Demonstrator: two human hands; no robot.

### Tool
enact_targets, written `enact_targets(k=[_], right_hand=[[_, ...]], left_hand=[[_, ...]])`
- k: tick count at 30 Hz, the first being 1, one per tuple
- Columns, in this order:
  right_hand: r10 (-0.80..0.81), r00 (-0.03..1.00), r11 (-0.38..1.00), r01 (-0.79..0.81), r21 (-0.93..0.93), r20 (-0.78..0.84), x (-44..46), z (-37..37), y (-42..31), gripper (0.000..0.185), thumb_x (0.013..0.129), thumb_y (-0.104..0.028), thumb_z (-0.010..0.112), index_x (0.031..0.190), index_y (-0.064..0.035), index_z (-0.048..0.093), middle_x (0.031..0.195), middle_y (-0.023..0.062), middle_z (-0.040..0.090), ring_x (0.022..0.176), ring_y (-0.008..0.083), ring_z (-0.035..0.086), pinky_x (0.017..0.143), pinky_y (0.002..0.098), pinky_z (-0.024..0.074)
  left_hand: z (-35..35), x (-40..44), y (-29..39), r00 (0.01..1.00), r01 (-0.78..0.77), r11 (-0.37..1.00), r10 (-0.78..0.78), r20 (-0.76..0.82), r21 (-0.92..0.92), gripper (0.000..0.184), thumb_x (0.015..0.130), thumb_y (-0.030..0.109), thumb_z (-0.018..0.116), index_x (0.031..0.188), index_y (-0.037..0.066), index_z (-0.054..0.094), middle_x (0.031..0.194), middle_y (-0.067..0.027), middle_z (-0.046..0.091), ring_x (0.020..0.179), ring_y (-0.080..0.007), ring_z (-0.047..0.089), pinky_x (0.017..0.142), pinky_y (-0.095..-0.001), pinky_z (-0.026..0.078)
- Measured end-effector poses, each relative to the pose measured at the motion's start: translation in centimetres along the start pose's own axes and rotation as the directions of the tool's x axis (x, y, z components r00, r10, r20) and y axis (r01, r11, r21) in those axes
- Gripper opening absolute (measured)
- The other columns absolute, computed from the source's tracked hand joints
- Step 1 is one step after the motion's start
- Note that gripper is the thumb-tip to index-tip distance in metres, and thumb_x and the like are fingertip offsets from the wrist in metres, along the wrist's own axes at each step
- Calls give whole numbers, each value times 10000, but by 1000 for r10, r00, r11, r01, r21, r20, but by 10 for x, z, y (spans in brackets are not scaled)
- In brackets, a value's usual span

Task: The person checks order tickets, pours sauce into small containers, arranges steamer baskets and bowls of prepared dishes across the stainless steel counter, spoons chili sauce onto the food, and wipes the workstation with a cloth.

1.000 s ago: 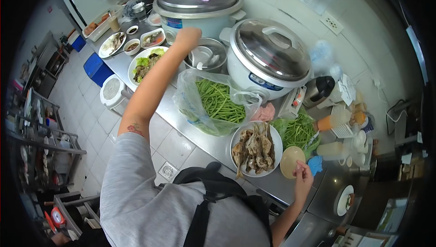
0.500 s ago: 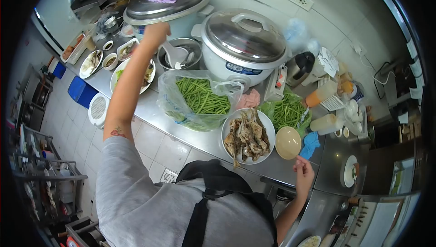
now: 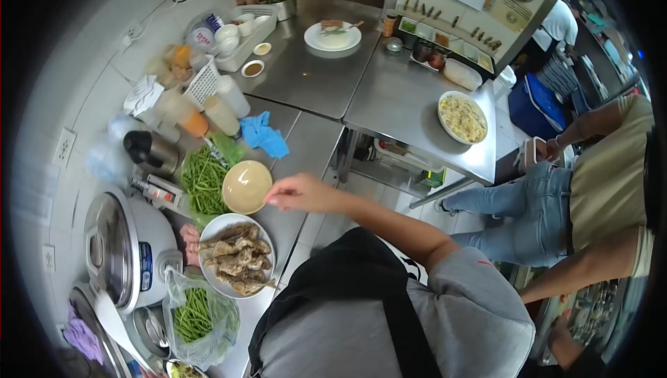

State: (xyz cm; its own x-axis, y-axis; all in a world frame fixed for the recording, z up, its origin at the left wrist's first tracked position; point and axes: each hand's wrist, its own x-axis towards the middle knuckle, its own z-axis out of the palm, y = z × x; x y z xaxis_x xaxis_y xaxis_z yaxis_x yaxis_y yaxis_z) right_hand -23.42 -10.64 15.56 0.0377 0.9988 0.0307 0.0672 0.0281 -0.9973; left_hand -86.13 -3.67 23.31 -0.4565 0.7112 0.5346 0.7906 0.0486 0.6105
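Note:
My right hand (image 3: pixel 299 193) is at the rim of a shallow tan bowl (image 3: pixel 246 185), with fingertips pinched together on its edge. Just below the bowl, a white plate (image 3: pixel 224 286) carries fried fish (image 3: pixel 238 256). Green beans (image 3: pixel 203 183) in clear plastic lie left of the bowl. Only a sliver of my left hand (image 3: pixel 149 373) shows at the bottom edge, by the handle end of a white rice paddle (image 3: pixel 114 326). That paddle slants beside the rice cooker (image 3: pixel 149 242), over a metal pot (image 3: pixel 149 329). A second bag of green beans (image 3: pixel 193 314) stands near it.
Sauce bottles (image 3: pixel 221 115), a blue cloth (image 3: pixel 264 135) and a thermos jug (image 3: pixel 149 152) line the counter. Farther off are a plate of rice (image 3: pixel 333 39) and a bowl of yellowish food (image 3: pixel 462 118). At right, a co-worker in jeans (image 3: pixel 531 204) stands close, holding a container.
My view has swung to the right, bringing the far counters and a co-worker into sight. The rice paddle has come up out of the pot. My right hand remains at the bowl's rim.

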Motion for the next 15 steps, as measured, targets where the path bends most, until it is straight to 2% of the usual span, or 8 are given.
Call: enact_targets(k=[4,5,6,8,9,10,12,15], right_hand=[[-83,996,966,70,249,42,1,14,-13,353,972,-230,569,1277,-51,559,967,46,677,874,111,636,787,258,511],[-136,991,949,128,287,6,0,12,-15,395,978,-233,561,1327,-52,520,994,49,671,906,116,632,821,264,506],[-184,981,931,193,310,-59,1,8,-11,441,988,-239,541,1375,-49,449,1056,54,649,964,131,618,858,283,496],[-271,944,885,322,336,-190,1,-11,0,543,1007,-250,502,1469,-44,307,1181,65,605,1081,161,591,934,321,476],[-198,951,776,300,555,-237,-7,-27,5,503,1016,-211,470,1450,-15,308,1208,86,598,1126,187,580,973,356,458],[-130,949,793,275,544,-289,-20,-51,3,489,1013,-220,477,1434,-21,327,1188,92,603,1095,183,593,959,342,464],[4,927,820,212,531,-376,-61,-112,-6,462,1007,-239,490,1402,-33,366,1147,103,614,1033,176,619,932,314,475],[211,777,754,257,604,-594,-127,-189,0,398,1003,-223,482,1357,-59,403,1011,82,609,950,189,646,859,338,522]], left_hand=[[98,-109,162,939,94,875,80,335,-475,443,967,329,498,1333,82,543,1094,-7,628,700,-54,536,540,-167,377],[122,-142,221,853,344,743,9,522,-574,477,942,391,543,1276,51,569,937,-23,625,581,-32,484,418,-161,279],[147,-173,251,691,506,641,100,716,-578,438,968,348,505,1299,62,531,889,-13,590,547,-28,447,413,-157,293],[187,-244,321,339,771,511,178,924,-381,348,1009,257,429,1301,78,490,768,10,513,445,-26,336,357,-166,241],[197,-278,354,136,853,457,269,953,-251,314,1007,231,418,1279,88,480,748,13,488,460,-25,334,368,-167,243],[198,-308,393,-51,905,411,359,932,-109,222,1004,197,415,1187,94,487,740,11,470,470,-30,332,374,-169,242],[232,-374,429,-218,918,397,541,812,-19,89,1003,187,437,1042,108,453,752,16,451,490,-37,354,391,-173,271],[253,-439,498,-493,816,562,554,671,136,269,1017,224,427,1270,135,433,750,14,457,546,-67,413,454,-202,349]])
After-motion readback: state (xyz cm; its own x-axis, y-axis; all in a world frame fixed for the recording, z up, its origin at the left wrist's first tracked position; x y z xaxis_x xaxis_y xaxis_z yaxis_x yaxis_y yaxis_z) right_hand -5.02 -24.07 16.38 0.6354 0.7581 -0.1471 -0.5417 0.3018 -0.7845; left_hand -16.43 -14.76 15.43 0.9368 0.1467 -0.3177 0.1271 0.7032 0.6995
